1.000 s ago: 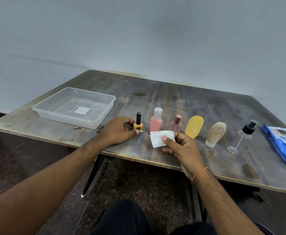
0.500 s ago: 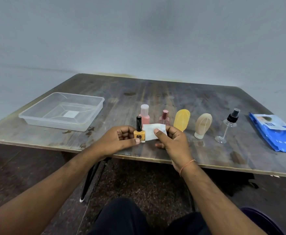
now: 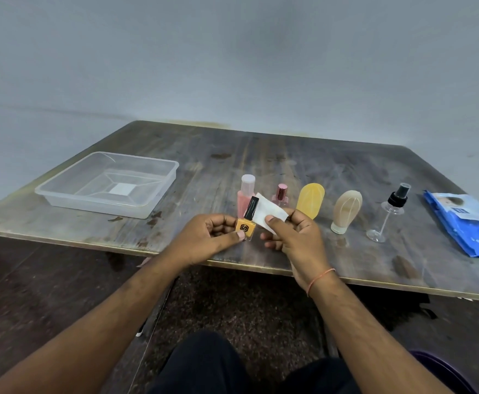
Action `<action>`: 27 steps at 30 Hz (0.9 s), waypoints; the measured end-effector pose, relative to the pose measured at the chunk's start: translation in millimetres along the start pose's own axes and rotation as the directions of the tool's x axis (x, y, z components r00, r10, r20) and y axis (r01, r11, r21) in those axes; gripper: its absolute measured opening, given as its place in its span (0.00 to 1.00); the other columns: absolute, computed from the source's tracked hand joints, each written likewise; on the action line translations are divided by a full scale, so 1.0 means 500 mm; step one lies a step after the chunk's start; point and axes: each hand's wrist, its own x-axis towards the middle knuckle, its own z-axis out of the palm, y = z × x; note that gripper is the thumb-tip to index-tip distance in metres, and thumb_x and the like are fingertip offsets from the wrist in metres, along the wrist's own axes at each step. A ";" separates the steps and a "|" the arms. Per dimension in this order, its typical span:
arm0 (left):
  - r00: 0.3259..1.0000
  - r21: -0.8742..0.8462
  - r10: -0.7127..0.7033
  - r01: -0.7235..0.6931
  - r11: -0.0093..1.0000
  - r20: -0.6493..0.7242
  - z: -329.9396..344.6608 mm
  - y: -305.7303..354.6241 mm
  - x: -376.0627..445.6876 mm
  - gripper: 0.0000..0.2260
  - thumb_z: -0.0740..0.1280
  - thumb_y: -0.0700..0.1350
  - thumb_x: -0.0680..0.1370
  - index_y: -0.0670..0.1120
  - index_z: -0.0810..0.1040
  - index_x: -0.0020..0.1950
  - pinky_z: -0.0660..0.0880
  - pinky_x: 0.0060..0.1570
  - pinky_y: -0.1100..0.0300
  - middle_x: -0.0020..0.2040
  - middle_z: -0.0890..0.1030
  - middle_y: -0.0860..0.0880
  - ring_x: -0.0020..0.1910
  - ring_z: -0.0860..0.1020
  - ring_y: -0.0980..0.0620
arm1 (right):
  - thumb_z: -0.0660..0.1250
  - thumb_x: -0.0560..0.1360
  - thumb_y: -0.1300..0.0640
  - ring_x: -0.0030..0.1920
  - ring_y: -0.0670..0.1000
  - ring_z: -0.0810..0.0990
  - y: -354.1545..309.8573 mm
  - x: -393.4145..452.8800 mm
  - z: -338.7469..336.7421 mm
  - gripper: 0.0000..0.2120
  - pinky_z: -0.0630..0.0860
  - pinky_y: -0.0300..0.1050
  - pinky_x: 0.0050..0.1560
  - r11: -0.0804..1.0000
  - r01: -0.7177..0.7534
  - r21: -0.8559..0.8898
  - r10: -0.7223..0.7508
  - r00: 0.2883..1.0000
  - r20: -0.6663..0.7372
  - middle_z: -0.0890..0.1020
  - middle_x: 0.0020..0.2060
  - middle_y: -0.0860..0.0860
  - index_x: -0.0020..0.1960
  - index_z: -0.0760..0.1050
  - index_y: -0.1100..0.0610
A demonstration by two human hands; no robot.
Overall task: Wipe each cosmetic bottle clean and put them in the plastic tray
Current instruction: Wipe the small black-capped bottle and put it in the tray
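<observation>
The nail polish bottle [image 3: 246, 221], which a second ago stood on the worktop [image 3: 261, 166] at the left end of the row, is now lifted clear of it and tilted, its black cap leaning to the right; the left hand [image 3: 207, 240] pinches its orange base between thumb and fingers; the right hand [image 3: 292, 237] has come in from the right and grips the white wipe [image 3: 269, 213], thumb on top, with the wipe's edge just beside the cap and seemingly touching it; by my reading the first wipe is only now starting, and none of the bottles has reached the plastic tray [image 3: 158, 206], which sits far left on the worktop, well apart from the hands; left standing in the row are the pink bottle [image 3: 246, 191], the small pink perfume bottle [image 3: 281, 194], the yellow tube [image 3: 310, 203], the beige tube [image 3: 346, 210] and the clear spray bottle [image 3: 389, 214], with the blue wipes pack [image 3: 465, 226] at the far right; the lower parts of the pink bottle and the perfume bottle are hidden behind the lifted bottle and wipe; the wipes pack runs out of view at the right edge; the back of the nail polish bottle cannot be seen, and any dirt on it is too fine to make out
</observation>
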 end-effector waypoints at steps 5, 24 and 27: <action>1.000 0.027 0.001 -0.001 1.000 -0.012 0.001 -0.002 -0.002 0.10 0.77 0.44 0.80 0.51 0.89 0.61 0.80 0.57 0.61 0.51 0.90 0.51 0.50 0.86 0.54 | 0.73 0.81 0.61 0.42 0.53 0.86 -0.002 -0.002 -0.004 0.05 0.82 0.43 0.40 1.000 -0.018 0.005 0.017 0.998 0.065 0.89 0.45 0.55 0.56 0.84 0.57; 0.995 0.133 0.103 -0.105 0.986 0.016 -0.004 -0.011 -0.002 0.14 0.76 0.45 0.82 0.51 0.87 0.67 0.81 0.68 0.47 0.58 0.89 0.58 0.61 0.87 0.49 | 0.78 0.77 0.58 0.49 0.47 0.87 -0.008 0.003 0.001 0.10 0.83 0.45 0.43 0.996 -0.028 -0.082 0.041 0.985 0.169 0.90 0.52 0.55 0.58 0.87 0.55; 0.995 0.135 0.096 -0.098 0.986 0.026 -0.006 -0.012 -0.002 0.14 0.76 0.46 0.82 0.52 0.87 0.67 0.80 0.69 0.45 0.59 0.89 0.58 0.62 0.87 0.53 | 0.78 0.77 0.58 0.43 0.43 0.86 -0.006 0.003 0.005 0.09 0.85 0.46 0.43 0.995 -0.022 -0.093 0.034 0.991 0.129 0.90 0.45 0.50 0.58 0.88 0.56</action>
